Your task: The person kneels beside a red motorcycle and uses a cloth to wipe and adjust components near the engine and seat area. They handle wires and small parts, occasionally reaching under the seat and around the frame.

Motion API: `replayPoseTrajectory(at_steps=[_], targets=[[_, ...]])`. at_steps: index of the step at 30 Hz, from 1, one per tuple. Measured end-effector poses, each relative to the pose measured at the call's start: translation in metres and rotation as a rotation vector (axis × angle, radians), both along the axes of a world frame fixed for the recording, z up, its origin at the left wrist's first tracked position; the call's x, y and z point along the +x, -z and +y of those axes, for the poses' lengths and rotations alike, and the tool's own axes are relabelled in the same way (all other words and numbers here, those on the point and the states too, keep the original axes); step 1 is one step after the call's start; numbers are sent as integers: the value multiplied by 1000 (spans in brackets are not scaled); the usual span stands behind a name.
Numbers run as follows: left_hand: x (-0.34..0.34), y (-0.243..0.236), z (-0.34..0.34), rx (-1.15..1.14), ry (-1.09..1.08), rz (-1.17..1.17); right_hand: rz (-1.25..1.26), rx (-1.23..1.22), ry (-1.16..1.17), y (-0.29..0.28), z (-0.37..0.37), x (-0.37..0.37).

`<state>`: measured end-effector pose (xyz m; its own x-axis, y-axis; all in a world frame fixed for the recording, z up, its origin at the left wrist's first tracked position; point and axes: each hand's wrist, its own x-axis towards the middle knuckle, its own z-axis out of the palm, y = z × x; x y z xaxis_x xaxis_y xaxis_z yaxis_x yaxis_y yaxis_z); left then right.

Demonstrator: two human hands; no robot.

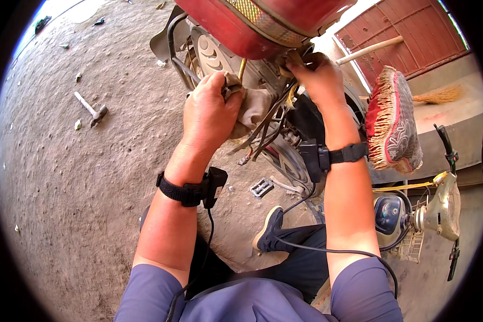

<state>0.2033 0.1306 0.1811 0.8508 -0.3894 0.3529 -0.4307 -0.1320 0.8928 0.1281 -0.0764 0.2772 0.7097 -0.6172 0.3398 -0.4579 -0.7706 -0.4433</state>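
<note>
My left hand (209, 110) is closed on a crumpled grey-brown cloth (255, 107) beside the scooter's side frame. My right hand (322, 80) reaches under the red rear box (257, 27), fingers curled around something tan or dark that I cannot make out, partly hidden and a little blurred. Between my hands, loose dark cables (271, 131) and a yellowish strip hang down over the machine's dusty body. A pedal (262, 187) sticks out below.
A hammer (97, 114) lies on the dirt ground at left. At right are a fringed cushion (392, 121), a wooden handle (370, 49), a straw broom (440, 95), a red gate (402, 37) and another scooter's handlebar and headlamp housing (443, 209). My shoe (268, 231) rests below.
</note>
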Motion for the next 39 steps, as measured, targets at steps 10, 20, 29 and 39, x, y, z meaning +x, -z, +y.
replayPoseTrajectory(at_steps=[10, 20, 29, 39], targets=[[1, 1, 1, -13, 16, 0, -631, 934, -304, 11, -5, -14], [1, 1, 1, 12, -2, -3, -360, 983, -35, -3, 1, -18], [-1, 4, -1, -21, 14, -11, -575, 1166, -376, -13, 9, -45], [-5, 2, -4, 14, 33, 25, -442, 1167, -347, 5, 19, -63]])
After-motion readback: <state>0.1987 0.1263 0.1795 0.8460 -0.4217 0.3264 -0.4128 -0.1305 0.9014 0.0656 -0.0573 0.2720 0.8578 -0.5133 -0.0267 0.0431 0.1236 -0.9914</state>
